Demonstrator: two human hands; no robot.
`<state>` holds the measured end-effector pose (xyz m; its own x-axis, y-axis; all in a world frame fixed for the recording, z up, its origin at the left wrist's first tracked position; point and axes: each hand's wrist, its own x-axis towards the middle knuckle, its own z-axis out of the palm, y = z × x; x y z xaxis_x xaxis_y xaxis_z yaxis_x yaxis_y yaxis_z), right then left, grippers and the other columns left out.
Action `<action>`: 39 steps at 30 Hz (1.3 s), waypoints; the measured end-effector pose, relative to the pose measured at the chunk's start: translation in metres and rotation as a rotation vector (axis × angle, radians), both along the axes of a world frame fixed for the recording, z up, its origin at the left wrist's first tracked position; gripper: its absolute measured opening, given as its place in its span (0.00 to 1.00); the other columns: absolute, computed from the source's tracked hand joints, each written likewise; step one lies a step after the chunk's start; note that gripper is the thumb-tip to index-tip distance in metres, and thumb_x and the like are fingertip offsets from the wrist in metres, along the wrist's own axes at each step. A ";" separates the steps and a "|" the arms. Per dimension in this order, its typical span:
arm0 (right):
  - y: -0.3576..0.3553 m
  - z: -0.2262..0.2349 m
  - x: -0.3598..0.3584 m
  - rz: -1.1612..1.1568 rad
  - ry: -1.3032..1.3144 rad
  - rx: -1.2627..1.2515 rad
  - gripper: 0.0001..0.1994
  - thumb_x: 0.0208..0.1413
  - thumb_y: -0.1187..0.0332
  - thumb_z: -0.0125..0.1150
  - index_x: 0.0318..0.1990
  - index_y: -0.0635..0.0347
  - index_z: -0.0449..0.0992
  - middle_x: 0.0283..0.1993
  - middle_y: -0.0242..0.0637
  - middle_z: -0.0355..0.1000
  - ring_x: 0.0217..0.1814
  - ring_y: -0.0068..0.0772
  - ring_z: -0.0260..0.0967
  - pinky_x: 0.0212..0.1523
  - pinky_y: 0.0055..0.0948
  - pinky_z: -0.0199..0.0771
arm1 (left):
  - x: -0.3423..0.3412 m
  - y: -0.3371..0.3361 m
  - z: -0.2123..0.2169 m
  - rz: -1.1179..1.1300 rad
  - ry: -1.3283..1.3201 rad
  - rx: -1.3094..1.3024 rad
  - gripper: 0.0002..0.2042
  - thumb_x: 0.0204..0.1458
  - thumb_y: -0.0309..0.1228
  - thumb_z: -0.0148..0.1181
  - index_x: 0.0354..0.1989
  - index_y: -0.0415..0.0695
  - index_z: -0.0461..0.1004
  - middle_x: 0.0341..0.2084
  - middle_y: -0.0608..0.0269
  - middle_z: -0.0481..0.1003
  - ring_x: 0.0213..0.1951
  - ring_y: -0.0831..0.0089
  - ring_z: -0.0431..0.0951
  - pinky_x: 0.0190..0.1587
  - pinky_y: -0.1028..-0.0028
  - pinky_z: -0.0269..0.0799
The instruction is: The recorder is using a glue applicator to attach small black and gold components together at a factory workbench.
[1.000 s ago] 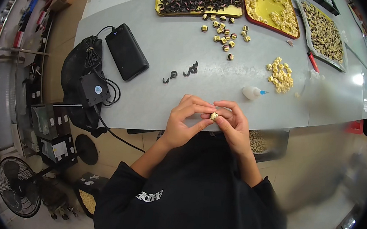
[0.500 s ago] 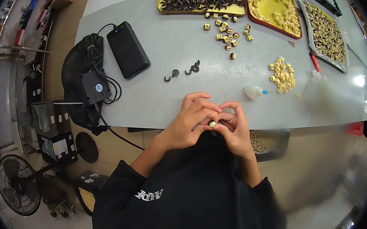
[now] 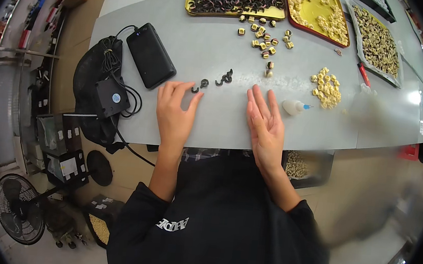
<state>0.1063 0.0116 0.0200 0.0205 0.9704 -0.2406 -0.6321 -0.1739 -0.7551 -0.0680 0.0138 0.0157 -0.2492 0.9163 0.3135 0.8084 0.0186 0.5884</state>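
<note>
My left hand [image 3: 177, 111] reaches over the grey table with thumb and forefinger apart. Its fingertips are right at a small black curved piece [image 3: 195, 90]; whether they touch it I cannot tell. A few more black curved pieces [image 3: 224, 77] lie just to the right. My right hand [image 3: 266, 129] is open and holds nothing, its fingers stretched forward. Beyond its fingertips sits a slightly blurred cream piece [image 3: 269, 73], close to a group of assembled black-and-cream pieces [image 3: 266, 41]. A white squeeze bottle [image 3: 293, 107] with a blue needle tip lies by the right hand.
Cream pieces [image 3: 328, 87] are heaped at right. Farther back are a yellow tray [image 3: 279, 14] of black curved pieces, a red-rimmed tray [image 3: 312, 12] of cream ones and a white tray [image 3: 399, 79] of mixed ones. A black power bank [image 3: 151, 57] with cable lies left.
My hands, together on a small piece before, have parted. The left moved left to the black curved pieces; the right let go and opened. A cream piece now sits below the assembled group.
</note>
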 end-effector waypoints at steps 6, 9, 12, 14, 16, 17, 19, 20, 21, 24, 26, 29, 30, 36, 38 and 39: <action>-0.037 -0.004 0.033 0.090 -0.295 0.151 0.16 0.57 0.78 0.47 0.53 0.70 0.60 0.59 0.54 0.59 0.60 0.39 0.59 0.59 0.32 0.60 | -0.001 -0.002 -0.008 -0.020 -0.089 0.030 0.07 0.41 0.24 0.64 0.30 0.40 0.75 0.30 0.64 0.71 0.35 0.66 0.71 0.37 0.71 0.67; -0.042 -0.025 0.050 -0.183 -0.570 0.362 0.15 0.56 0.77 0.49 0.51 0.70 0.62 0.56 0.52 0.61 0.57 0.39 0.61 0.59 0.35 0.60 | 0.000 -0.002 -0.008 -0.041 -0.106 0.061 0.06 0.41 0.22 0.64 0.28 0.40 0.75 0.30 0.63 0.72 0.33 0.67 0.73 0.36 0.72 0.68; -0.031 -0.030 0.059 -0.456 -0.838 0.505 0.15 0.55 0.77 0.51 0.50 0.69 0.62 0.54 0.51 0.63 0.55 0.39 0.62 0.58 0.36 0.59 | 0.001 -0.006 -0.003 -0.049 -0.248 0.104 0.06 0.40 0.18 0.64 0.28 0.39 0.75 0.31 0.61 0.74 0.31 0.71 0.75 0.36 0.76 0.71; -0.014 -0.026 0.061 -0.577 -1.083 0.507 0.17 0.54 0.77 0.52 0.51 0.68 0.62 0.52 0.50 0.65 0.56 0.38 0.62 0.58 0.36 0.59 | 0.003 -0.010 -0.001 -0.093 -0.368 0.100 0.07 0.40 0.17 0.63 0.29 0.38 0.75 0.32 0.60 0.74 0.32 0.72 0.76 0.37 0.76 0.72; -0.003 -0.018 0.059 -0.466 -1.100 0.457 0.17 0.54 0.77 0.52 0.52 0.68 0.62 0.51 0.49 0.65 0.55 0.37 0.63 0.58 0.35 0.59 | 0.006 -0.015 -0.001 -0.170 -0.609 0.095 0.07 0.41 0.14 0.62 0.29 0.37 0.75 0.33 0.58 0.75 0.34 0.73 0.76 0.39 0.76 0.74; 0.003 -0.013 0.058 -0.355 -1.117 0.412 0.17 0.55 0.77 0.53 0.52 0.68 0.62 0.51 0.48 0.66 0.54 0.36 0.64 0.57 0.35 0.60 | 0.008 -0.015 -0.002 -0.169 -0.608 0.096 0.07 0.41 0.14 0.62 0.29 0.37 0.75 0.33 0.58 0.75 0.34 0.73 0.76 0.39 0.76 0.74; 0.008 -0.013 0.058 -0.244 -1.131 0.366 0.17 0.55 0.76 0.53 0.53 0.68 0.62 0.50 0.47 0.66 0.53 0.35 0.64 0.57 0.35 0.61 | 0.014 -0.016 -0.005 -0.226 -0.882 0.099 0.08 0.42 0.14 0.62 0.31 0.36 0.74 0.34 0.55 0.75 0.36 0.72 0.76 0.41 0.74 0.74; 0.009 -0.017 0.060 -0.177 -1.025 0.326 0.18 0.55 0.77 0.52 0.54 0.68 0.61 0.51 0.46 0.65 0.52 0.34 0.65 0.56 0.33 0.62 | 0.018 -0.016 -0.006 -0.254 -1.019 0.100 0.08 0.42 0.13 0.61 0.31 0.35 0.74 0.34 0.54 0.75 0.37 0.71 0.76 0.42 0.74 0.74; 0.010 -0.021 0.062 -0.111 -0.918 0.285 0.19 0.56 0.77 0.52 0.54 0.68 0.60 0.52 0.46 0.65 0.51 0.33 0.66 0.55 0.31 0.63 | 0.020 -0.016 -0.006 -0.254 -1.019 0.100 0.08 0.42 0.13 0.61 0.31 0.35 0.74 0.34 0.54 0.75 0.37 0.71 0.76 0.42 0.74 0.74; 0.011 -0.020 0.061 -0.055 -0.779 0.261 0.18 0.57 0.75 0.51 0.55 0.68 0.59 0.52 0.45 0.65 0.50 0.32 0.67 0.53 0.30 0.64 | 0.027 -0.017 -0.009 -0.303 -1.190 0.031 0.08 0.43 0.13 0.61 0.32 0.34 0.74 0.36 0.51 0.75 0.38 0.69 0.76 0.43 0.74 0.74; 0.011 -0.016 0.058 -0.073 -0.718 0.299 0.17 0.61 0.70 0.48 0.54 0.68 0.61 0.49 0.43 0.66 0.48 0.33 0.68 0.52 0.31 0.66 | 0.031 -0.017 -0.010 -0.315 -1.202 0.020 0.08 0.43 0.13 0.61 0.32 0.34 0.74 0.36 0.50 0.75 0.38 0.69 0.76 0.43 0.73 0.74; 0.011 -0.014 0.052 -0.097 -0.674 0.290 0.17 0.61 0.68 0.48 0.54 0.67 0.61 0.48 0.43 0.67 0.48 0.34 0.68 0.51 0.31 0.67 | 0.035 -0.016 -0.012 -0.342 -1.224 -0.003 0.09 0.42 0.12 0.61 0.32 0.34 0.74 0.37 0.50 0.75 0.38 0.69 0.76 0.43 0.73 0.74; 0.011 -0.013 0.051 -0.108 -0.653 0.286 0.17 0.61 0.67 0.47 0.54 0.67 0.61 0.47 0.43 0.67 0.48 0.34 0.68 0.51 0.31 0.67 | 0.036 -0.016 -0.013 -0.349 -1.150 0.021 0.10 0.42 0.13 0.62 0.33 0.34 0.73 0.36 0.50 0.75 0.38 0.68 0.77 0.41 0.74 0.74; 0.013 -0.014 0.060 -0.065 -0.506 0.234 0.15 0.58 0.69 0.53 0.50 0.67 0.63 0.46 0.45 0.69 0.45 0.30 0.68 0.47 0.28 0.68 | 0.042 -0.017 -0.011 -0.320 -0.759 0.116 0.16 0.41 0.14 0.63 0.40 0.34 0.71 0.32 0.51 0.77 0.37 0.64 0.79 0.35 0.75 0.76; 0.012 -0.018 0.064 -0.003 -0.410 0.139 0.15 0.58 0.66 0.52 0.48 0.64 0.64 0.47 0.43 0.67 0.45 0.30 0.67 0.44 0.27 0.67 | 0.044 -0.017 -0.012 -0.346 -0.703 0.148 0.16 0.41 0.14 0.63 0.41 0.35 0.71 0.32 0.51 0.77 0.35 0.64 0.79 0.34 0.75 0.76; 0.013 -0.019 0.063 -0.002 -0.409 0.136 0.15 0.58 0.66 0.52 0.48 0.64 0.64 0.47 0.43 0.67 0.45 0.30 0.67 0.44 0.27 0.67 | 0.045 -0.016 -0.012 -0.373 -0.647 0.181 0.17 0.41 0.14 0.63 0.42 0.35 0.70 0.31 0.51 0.77 0.34 0.64 0.80 0.33 0.75 0.76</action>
